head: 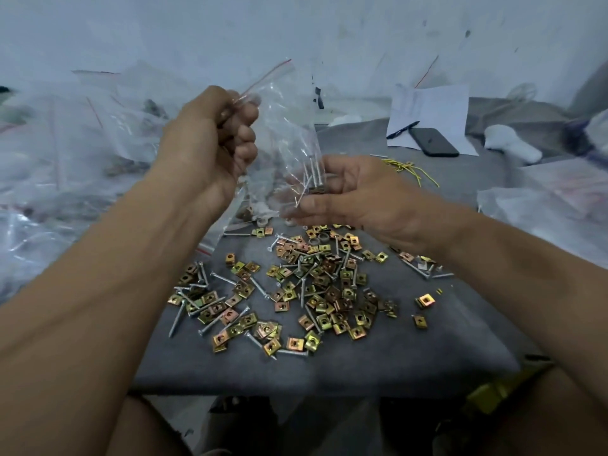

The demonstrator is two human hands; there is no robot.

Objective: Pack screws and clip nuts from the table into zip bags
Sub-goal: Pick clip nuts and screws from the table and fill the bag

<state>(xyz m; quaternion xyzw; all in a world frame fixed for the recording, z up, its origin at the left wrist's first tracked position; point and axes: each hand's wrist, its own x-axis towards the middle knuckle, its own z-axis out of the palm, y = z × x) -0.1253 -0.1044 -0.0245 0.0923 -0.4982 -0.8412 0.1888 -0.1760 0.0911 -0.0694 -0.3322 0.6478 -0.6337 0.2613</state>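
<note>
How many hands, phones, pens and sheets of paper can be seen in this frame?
Hands: 2, the left hand gripping the top of a clear zip bag and the right hand holding its bottom
Phones: 1, a black phone
Pens: 1, a dark pen
Sheets of paper: 1, white paper under the phone and pen
Total: 5

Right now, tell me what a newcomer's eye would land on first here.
First, the clear plastic zip bag with a red seal strip, raised mid-frame: the left hand grips its top, the right hand pinches the long silver screws inside. Next, the scattered heap of gold-coloured square clip nuts and screws on the grey cloth-covered table below.
</note>
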